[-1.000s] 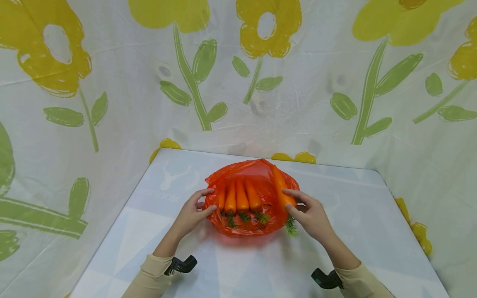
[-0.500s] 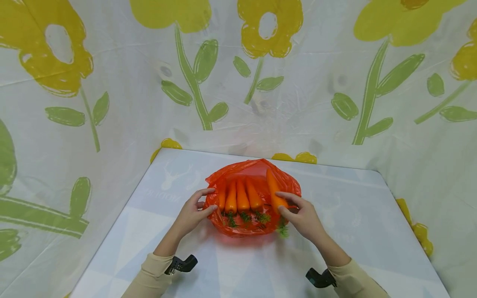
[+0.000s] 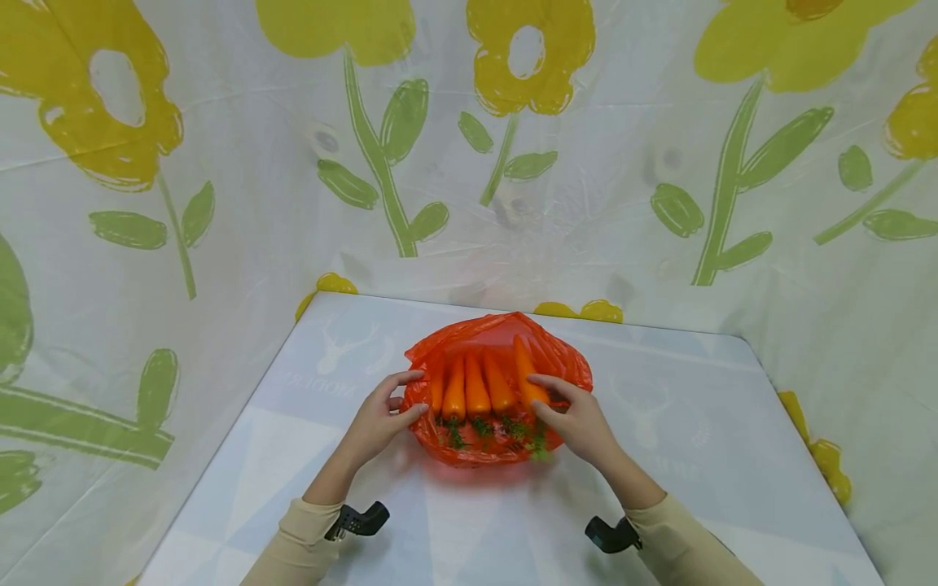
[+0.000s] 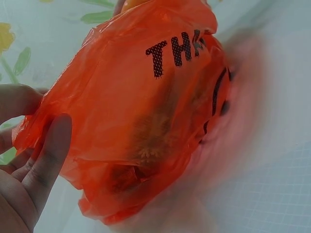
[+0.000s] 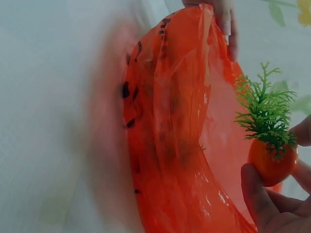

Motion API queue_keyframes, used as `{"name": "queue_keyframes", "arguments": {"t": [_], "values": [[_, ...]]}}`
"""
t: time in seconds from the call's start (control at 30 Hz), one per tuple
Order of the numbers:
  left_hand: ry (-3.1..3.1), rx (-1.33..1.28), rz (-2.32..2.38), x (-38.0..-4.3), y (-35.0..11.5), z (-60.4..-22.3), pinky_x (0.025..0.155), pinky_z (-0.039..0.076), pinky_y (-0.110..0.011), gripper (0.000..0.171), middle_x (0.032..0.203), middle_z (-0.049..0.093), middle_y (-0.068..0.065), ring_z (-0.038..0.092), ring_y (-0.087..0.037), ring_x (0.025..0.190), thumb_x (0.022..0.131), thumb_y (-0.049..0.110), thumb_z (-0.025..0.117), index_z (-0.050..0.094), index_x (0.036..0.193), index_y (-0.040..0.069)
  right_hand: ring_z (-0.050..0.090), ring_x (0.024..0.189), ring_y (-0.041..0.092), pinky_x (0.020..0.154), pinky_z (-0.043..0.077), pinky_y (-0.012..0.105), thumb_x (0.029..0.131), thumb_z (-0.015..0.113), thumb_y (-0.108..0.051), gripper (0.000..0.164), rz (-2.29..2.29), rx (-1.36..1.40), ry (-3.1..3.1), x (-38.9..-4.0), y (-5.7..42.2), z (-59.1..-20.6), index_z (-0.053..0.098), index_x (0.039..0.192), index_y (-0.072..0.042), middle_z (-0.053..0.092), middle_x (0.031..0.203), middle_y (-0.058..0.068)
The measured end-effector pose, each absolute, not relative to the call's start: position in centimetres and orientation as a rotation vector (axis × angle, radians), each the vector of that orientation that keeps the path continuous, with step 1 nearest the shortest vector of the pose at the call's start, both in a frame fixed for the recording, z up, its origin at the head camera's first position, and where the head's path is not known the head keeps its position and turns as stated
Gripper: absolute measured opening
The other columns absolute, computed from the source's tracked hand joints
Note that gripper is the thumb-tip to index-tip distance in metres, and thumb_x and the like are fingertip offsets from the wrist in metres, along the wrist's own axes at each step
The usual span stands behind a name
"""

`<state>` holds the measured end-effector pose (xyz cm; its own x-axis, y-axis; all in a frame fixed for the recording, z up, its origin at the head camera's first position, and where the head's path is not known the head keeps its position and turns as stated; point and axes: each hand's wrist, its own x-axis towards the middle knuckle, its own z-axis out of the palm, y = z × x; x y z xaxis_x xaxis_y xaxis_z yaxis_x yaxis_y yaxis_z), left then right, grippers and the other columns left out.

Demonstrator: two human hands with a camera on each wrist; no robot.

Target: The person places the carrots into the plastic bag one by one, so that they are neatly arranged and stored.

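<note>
A red plastic bag [image 3: 476, 457] lies mouth-up on the table, with several orange carrots [image 3: 476, 391] side by side inside, their green tops toward the person. The left hand [image 3: 379, 413] pinches the bag's left rim between thumb and fingers; the left wrist view shows the film [image 4: 112, 111] gathered there and black letters on its side. Between thumb and fingers, the right hand [image 3: 575, 417] holds another carrot [image 3: 526, 370] by its thick end, over the bag's right part. In the right wrist view this carrot's leafy green top [image 5: 267, 114] faces the camera.
The pale table [image 3: 293, 456] has a printed pattern and rounded far corners. A white curtain [image 3: 586, 179] with yellow flowers and green leaves hangs behind it and along the sides. Black wrist cameras [image 3: 359, 519] sit on both forearms.
The right hand has moved left with its carrot, from the bag's right edge toward the row of other carrots. The left hand has stayed at the left rim.
</note>
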<state>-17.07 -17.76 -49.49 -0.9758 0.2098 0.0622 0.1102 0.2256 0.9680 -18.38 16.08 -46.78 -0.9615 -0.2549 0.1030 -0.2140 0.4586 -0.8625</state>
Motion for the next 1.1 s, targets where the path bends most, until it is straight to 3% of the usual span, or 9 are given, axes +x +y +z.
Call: {"name": "queue_keyframes", "arguments": {"t": [0.53, 1.1], "values": [[2.417, 0.296, 1.846, -17.1, -17.7, -49.6, 0.081, 0.061, -0.031, 0.055, 0.149, 0.045, -0.016, 0.069, -0.03, 0.104, 0.096, 0.021, 0.073, 0.051, 0.145, 0.013, 0.058, 0.113, 0.028, 0.095, 0.056, 0.046, 0.1, 0.066, -0.028, 0.041, -1.433, -0.365, 2.671, -20.4, 14.2, -47.2, 0.062, 0.14, -0.021, 0.063, 0.135, 0.008], [2.393, 0.313, 1.871, -17.1, -17.8, -49.7, 0.08, 0.061, -0.032, 0.055, 0.15, 0.044, -0.017, 0.069, -0.032, 0.107, 0.096, 0.019, 0.073, 0.05, 0.145, 0.013, 0.057, 0.103, 0.028, 0.084, 0.057, 0.038, 0.099, 0.067, -0.025, 0.04, -1.323, -0.257, 2.72, -22.1, 13.8, -48.2, 0.063, 0.138, -0.02, 0.065, 0.125, 0.009]]}}
